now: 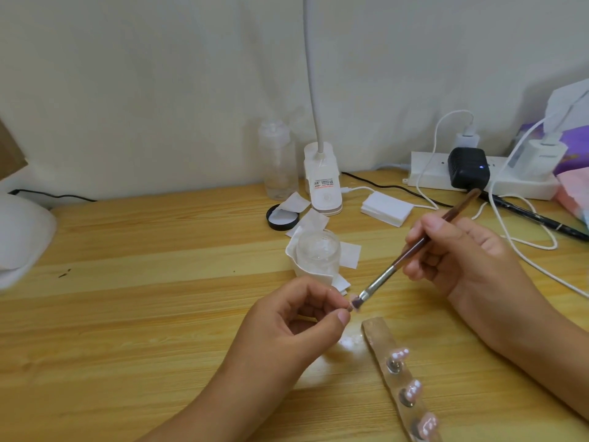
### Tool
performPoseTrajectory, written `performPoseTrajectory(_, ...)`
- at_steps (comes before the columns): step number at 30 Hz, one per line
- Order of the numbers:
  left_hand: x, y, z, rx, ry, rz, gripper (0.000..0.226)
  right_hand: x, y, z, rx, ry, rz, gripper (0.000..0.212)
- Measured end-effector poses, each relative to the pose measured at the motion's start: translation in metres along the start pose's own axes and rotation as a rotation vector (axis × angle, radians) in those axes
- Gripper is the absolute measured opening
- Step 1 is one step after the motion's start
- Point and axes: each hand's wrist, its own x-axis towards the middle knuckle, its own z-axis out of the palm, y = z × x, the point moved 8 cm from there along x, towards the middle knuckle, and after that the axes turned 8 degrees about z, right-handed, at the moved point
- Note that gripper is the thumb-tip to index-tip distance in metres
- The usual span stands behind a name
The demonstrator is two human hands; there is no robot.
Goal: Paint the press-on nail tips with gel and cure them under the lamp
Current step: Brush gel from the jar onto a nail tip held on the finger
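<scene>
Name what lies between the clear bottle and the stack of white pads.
The clip lamp's white base stands between them, in the head view.

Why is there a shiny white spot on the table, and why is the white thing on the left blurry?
Head view: the shiny spot is light glaring off the table; the white object looks smeared at the wide lens's edge.

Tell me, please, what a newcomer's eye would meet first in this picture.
At the centre, the left hand pinches a small nail tip while the right hand holds a brush to it. Lower right, a strip carries three glossy pink tips. A white domed device, probably the lamp, sits at the table's left edge.
</scene>
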Motion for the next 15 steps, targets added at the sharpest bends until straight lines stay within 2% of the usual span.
performPoseTrajectory(2,0.000,0.000,0.000,-0.006,0.002,-0.003,0.016,0.000,0.002,0.003,-0.019,-0.016,0.022,0.031)
performPoseTrajectory(7,0.001,-0.001,-0.002,-0.027,0.009,-0.005,0.014,0.004,0.005,-0.008,-0.015,0.088,0.069,0.024)
performPoseTrajectory(12,0.001,-0.002,-0.003,-0.039,0.013,-0.008,0.014,-0.002,0.000,0.007,-0.013,-0.057,0.028,0.030)
performPoseTrajectory(15,0.001,0.000,-0.003,-0.057,0.015,0.001,0.012,-0.001,0.001,0.001,-0.042,0.019,0.014,0.025)
